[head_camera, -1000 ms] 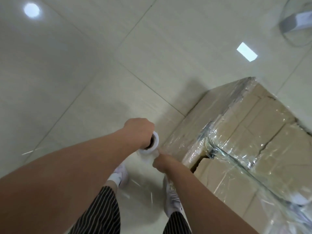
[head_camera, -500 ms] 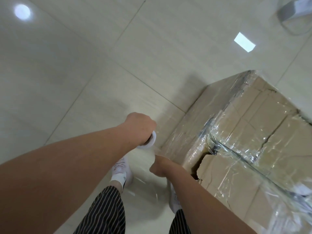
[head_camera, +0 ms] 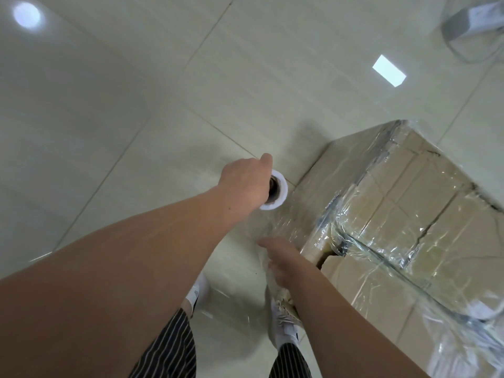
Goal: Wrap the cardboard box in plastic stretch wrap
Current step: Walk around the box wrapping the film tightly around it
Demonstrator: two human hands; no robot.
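On the pale tiled floor (head_camera: pixel 136 105), to my right, stands the cardboard box (head_camera: pixel 409 214), its top and near sides covered in shiny stretch wrap (head_camera: pixel 362 241). Just beside its near corner I see the roll (head_camera: pixel 281 196) end-on, film running to the box. My left hand (head_camera: pixel 245 184) grips the roll's top end. My right hand (head_camera: pixel 283 260) sits lower against the film, fingers hidden, so I cannot tell its grip.

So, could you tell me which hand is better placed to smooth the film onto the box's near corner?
Probably the right hand: it sits at the stretched film beside a corner of the cardboard box. The left hand is occupied, gripping the roll at its top, farther from the box.
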